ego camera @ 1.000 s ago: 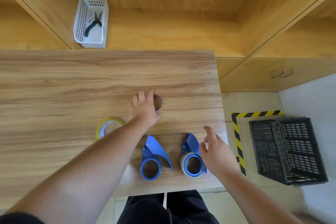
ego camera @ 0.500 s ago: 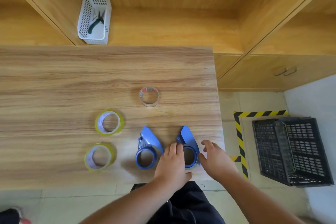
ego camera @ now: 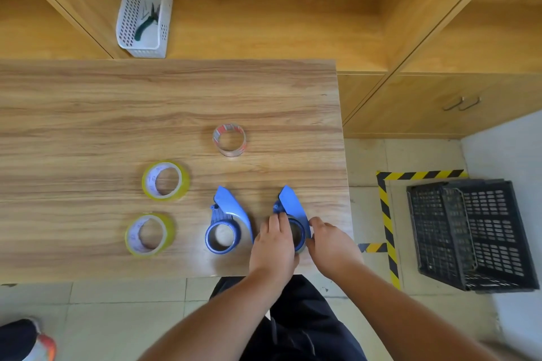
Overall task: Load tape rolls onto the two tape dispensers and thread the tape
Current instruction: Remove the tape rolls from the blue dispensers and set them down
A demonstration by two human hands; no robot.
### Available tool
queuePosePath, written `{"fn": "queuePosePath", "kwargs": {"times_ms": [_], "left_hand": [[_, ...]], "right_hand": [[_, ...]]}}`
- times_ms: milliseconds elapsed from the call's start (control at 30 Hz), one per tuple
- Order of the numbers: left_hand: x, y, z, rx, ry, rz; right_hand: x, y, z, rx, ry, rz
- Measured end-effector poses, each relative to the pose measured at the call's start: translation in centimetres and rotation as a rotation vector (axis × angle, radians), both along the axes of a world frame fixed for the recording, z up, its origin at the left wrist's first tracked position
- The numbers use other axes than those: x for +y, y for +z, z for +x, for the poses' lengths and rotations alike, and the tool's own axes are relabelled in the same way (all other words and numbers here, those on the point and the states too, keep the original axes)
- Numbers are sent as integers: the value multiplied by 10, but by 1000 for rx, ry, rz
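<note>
Two blue tape dispensers lie near the table's front edge. The left dispenser [ego camera: 227, 223] has a bare hub. The right dispenser [ego camera: 291, 208] carries a pale roll around its hub, and both hands grip it: my left hand [ego camera: 274, 246] on its left side, my right hand [ego camera: 330, 242] on its right. Two yellow tape rolls lie flat to the left, one farther back [ego camera: 165, 180] and one nearer [ego camera: 149, 234]. A clear tape roll [ego camera: 229, 140] stands apart behind the dispensers.
The wooden table [ego camera: 88, 114] ends just right of the dispensers. A white basket [ego camera: 143, 14] holding pliers stands on the shelf behind. A black crate [ego camera: 472, 234] sits on the floor at right, inside yellow-black floor tape [ego camera: 384, 205].
My left hand pulled back from the clear roll at the table's middle and closed on the right dispenser. My right hand closed on its other side. Both yellow rolls came into sight.
</note>
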State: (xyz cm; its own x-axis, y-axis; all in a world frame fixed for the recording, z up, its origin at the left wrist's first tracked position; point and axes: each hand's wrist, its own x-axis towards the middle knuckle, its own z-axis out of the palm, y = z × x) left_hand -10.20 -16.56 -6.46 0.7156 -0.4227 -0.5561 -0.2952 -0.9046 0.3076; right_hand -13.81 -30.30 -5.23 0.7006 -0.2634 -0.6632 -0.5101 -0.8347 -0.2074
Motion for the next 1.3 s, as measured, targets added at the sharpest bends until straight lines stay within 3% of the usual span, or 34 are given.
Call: {"fn": "queuePosePath", "kwargs": {"times_ms": [300, 533, 1100, 1300], "left_hand": [[7, -2, -7, 20, -74, -9], [7, -3, -6, 12, -99, -10], [19, 38, -5, -47, -131, -157], [19, 70, 42, -135, -154, -190]], "right_hand": [[-23, 7, -3, 16, 48, -61], [-21, 15, -6, 7, 286, -69], [-19, 20, -3, 56, 230, -8], [-18, 22, -5, 85, 188, 13]]}}
